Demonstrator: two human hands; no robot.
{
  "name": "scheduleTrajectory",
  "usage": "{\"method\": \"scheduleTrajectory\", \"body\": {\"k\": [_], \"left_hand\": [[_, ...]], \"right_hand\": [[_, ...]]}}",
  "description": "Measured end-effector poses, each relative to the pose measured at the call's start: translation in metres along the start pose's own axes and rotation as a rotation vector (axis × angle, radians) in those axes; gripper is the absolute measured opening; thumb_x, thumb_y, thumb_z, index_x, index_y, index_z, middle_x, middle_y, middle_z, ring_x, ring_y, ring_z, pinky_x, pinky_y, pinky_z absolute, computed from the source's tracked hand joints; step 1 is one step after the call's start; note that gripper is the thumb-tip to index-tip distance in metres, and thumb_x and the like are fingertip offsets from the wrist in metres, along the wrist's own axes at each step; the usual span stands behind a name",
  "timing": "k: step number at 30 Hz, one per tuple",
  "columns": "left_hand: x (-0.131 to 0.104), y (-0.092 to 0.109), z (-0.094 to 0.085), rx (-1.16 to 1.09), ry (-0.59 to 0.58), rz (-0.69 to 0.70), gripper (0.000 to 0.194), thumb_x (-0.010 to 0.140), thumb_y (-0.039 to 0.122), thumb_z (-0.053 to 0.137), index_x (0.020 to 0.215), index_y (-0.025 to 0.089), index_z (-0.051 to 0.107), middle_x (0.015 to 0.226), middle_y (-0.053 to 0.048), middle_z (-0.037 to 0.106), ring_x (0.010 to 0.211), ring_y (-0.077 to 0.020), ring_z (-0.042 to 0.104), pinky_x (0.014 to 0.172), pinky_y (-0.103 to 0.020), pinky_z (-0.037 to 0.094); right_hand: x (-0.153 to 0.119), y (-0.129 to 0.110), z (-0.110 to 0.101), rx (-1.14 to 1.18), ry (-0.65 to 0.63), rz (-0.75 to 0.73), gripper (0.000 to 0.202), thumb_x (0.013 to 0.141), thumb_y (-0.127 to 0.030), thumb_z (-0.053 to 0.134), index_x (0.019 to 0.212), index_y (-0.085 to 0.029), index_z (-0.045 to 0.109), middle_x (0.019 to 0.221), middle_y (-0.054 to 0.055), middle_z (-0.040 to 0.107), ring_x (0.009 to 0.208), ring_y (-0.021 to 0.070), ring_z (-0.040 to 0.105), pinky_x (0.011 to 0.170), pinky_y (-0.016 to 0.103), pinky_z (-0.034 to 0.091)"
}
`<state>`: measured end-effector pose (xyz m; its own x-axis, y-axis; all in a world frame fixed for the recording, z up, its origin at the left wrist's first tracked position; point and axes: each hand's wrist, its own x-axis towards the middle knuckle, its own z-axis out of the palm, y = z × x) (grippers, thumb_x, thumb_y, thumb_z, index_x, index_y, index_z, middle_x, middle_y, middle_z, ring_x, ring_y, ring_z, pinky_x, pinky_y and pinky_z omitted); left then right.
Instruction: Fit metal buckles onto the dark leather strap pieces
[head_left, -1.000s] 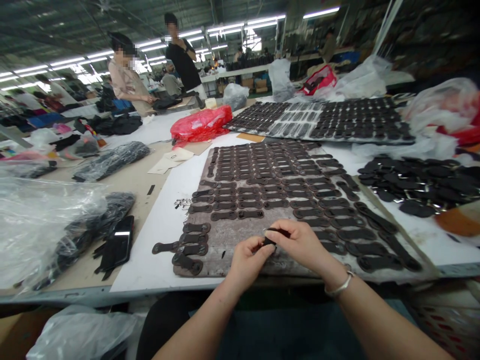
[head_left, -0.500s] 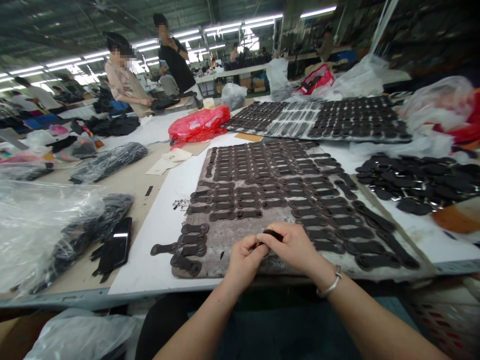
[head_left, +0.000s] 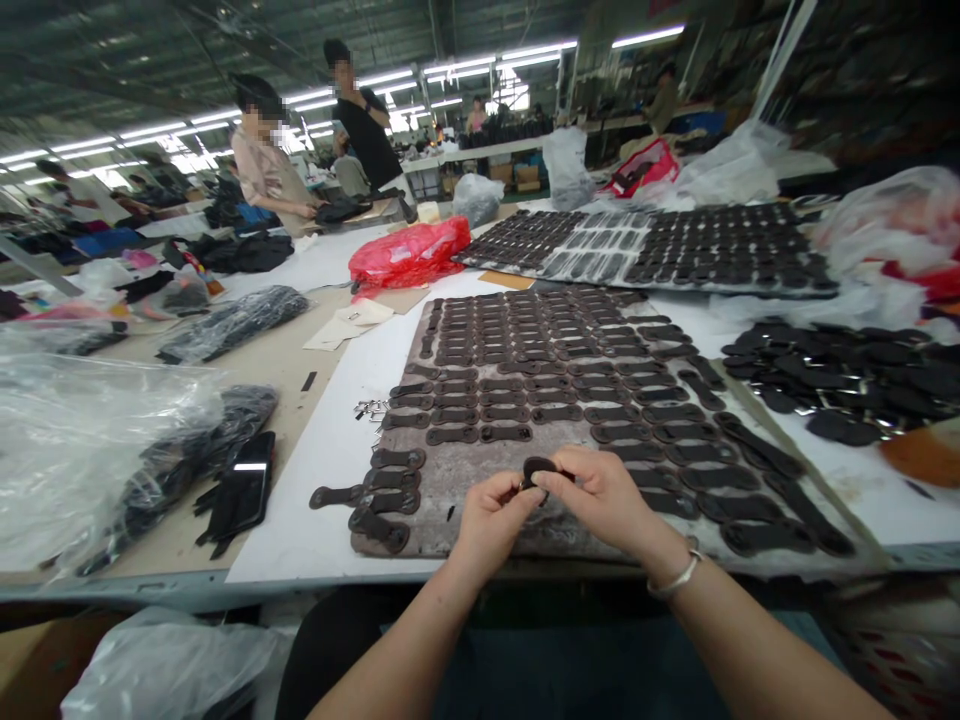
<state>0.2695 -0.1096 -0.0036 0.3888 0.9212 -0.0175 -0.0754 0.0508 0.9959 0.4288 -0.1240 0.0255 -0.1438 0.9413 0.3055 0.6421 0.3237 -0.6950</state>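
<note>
Both hands meet above the near edge of a grey-brown board. A dark strap piece with a rounded end is pinched between the fingertips of my right hand. My left hand grips the left side of the same piece, where a small glint of metal shows; the rest is hidden by the fingers. Rows of dark brown strap pieces lie flat on the board. Small metal parts are scattered at its left edge.
A phone and plastic-wrapped bundles lie on the left. To the right is a heap of black pieces with metal fittings. Behind the board are a red bag and a second filled board. People stand further back.
The strap piece has turned up between my fingers, so its rounded end now shows. My hands stay together in nearly the same place. The whole view has shifted slightly.
</note>
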Motion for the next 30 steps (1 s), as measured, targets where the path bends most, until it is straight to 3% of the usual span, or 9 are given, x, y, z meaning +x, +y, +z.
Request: {"method": "scheduleTrajectory", "body": {"k": [3, 5, 7, 10, 14, 18, 21, 26, 30], "left_hand": [[0.001, 0.000, -0.001, -0.010, -0.001, 0.000, 0.024, 0.074, 0.034, 0.064, 0.063, 0.013, 0.060, 0.059, 0.001, 0.048, 0.061, -0.0106, 0.041, 0.059, -0.022, 0.034], [0.000, -0.001, 0.001, -0.017, -0.006, -0.012, 0.026, 0.075, 0.035, 0.064, 0.061, 0.013, 0.059, 0.058, 0.002, 0.045, 0.059, -0.0096, 0.039, 0.058, -0.022, 0.033], [-0.003, -0.001, 0.004, -0.036, -0.028, -0.030, 0.028, 0.074, 0.035, 0.064, 0.058, 0.013, 0.056, 0.056, 0.003, 0.041, 0.057, -0.0086, 0.036, 0.056, -0.022, 0.031], [-0.006, 0.001, 0.009, -0.048, -0.051, -0.054, 0.027, 0.068, 0.037, 0.065, 0.059, 0.013, 0.059, 0.057, 0.003, 0.041, 0.057, -0.0090, 0.037, 0.057, -0.022, 0.033], [-0.006, 0.002, 0.013, -0.099, -0.026, -0.023, 0.031, 0.067, 0.043, 0.062, 0.072, 0.013, 0.066, 0.066, -0.001, 0.051, 0.061, -0.0115, 0.044, 0.064, -0.024, 0.039], [-0.006, -0.001, 0.013, -0.002, 0.016, 0.024, 0.034, 0.068, 0.048, 0.061, 0.064, 0.014, 0.064, 0.063, -0.001, 0.052, 0.061, -0.0126, 0.046, 0.062, -0.024, 0.039], [-0.002, -0.002, 0.007, 0.108, 0.015, 0.078, 0.032, 0.072, 0.043, 0.057, 0.057, 0.015, 0.059, 0.058, 0.001, 0.046, 0.058, -0.0117, 0.044, 0.056, -0.023, 0.035], [-0.003, 0.004, 0.002, 0.266, 0.012, 0.161, 0.031, 0.078, 0.034, 0.054, 0.052, 0.016, 0.053, 0.055, 0.002, 0.043, 0.059, -0.0121, 0.043, 0.059, -0.024, 0.034], [0.000, 0.002, -0.004, 0.373, -0.063, 0.151, 0.026, 0.081, 0.031, 0.053, 0.061, 0.016, 0.059, 0.060, 0.001, 0.051, 0.062, -0.0137, 0.049, 0.061, -0.023, 0.036]], "right_hand": [[0.000, 0.001, -0.001, 0.033, -0.047, 0.021, 0.031, 0.088, -0.033, 0.050, 0.060, -0.018, 0.051, 0.057, -0.003, 0.047, 0.057, 0.0121, 0.047, 0.054, 0.024, 0.034], [-0.002, 0.001, -0.003, 0.091, -0.083, 0.046, 0.017, 0.086, -0.033, 0.053, 0.083, -0.019, 0.062, 0.073, 0.000, 0.060, 0.067, 0.0146, 0.055, 0.059, 0.024, 0.042], [-0.004, 0.002, -0.005, 0.113, -0.080, 0.054, 0.027, 0.083, -0.034, 0.058, 0.106, -0.022, 0.061, 0.092, 0.003, 0.065, 0.079, 0.0182, 0.060, 0.068, 0.027, 0.048], [-0.010, 0.016, -0.005, 0.067, -0.075, -0.009, 0.019, 0.083, -0.041, 0.056, 0.087, -0.026, 0.068, 0.088, 0.003, 0.067, 0.081, 0.0214, 0.063, 0.072, 0.031, 0.050], [-0.017, 0.056, 0.004, 0.052, -0.002, -0.030, 0.020, 0.078, -0.046, 0.061, 0.090, -0.031, 0.068, 0.094, 0.006, 0.067, 0.083, 0.0248, 0.064, 0.070, 0.035, 0.052], [-0.019, 0.075, 0.012, 0.086, 0.012, -0.125, 0.018, 0.076, -0.045, 0.062, 0.086, -0.032, 0.069, 0.090, 0.008, 0.068, 0.080, 0.0264, 0.065, 0.065, 0.036, 0.053], [-0.014, 0.060, 0.010, 0.055, 0.010, -0.122, 0.017, 0.078, -0.045, 0.060, 0.086, -0.032, 0.070, 0.090, 0.007, 0.069, 0.079, 0.0240, 0.066, 0.067, 0.032, 0.054], [-0.005, 0.009, -0.005, 0.086, -0.031, -0.037, 0.022, 0.081, -0.035, 0.063, 0.100, -0.026, 0.069, 0.094, 0.003, 0.071, 0.084, 0.0205, 0.066, 0.073, 0.029, 0.053], [-0.002, -0.003, -0.008, 0.088, -0.027, -0.068, 0.017, 0.086, -0.026, 0.058, 0.078, -0.022, 0.072, 0.075, 0.000, 0.070, 0.072, 0.0140, 0.063, 0.070, 0.024, 0.048]]}}
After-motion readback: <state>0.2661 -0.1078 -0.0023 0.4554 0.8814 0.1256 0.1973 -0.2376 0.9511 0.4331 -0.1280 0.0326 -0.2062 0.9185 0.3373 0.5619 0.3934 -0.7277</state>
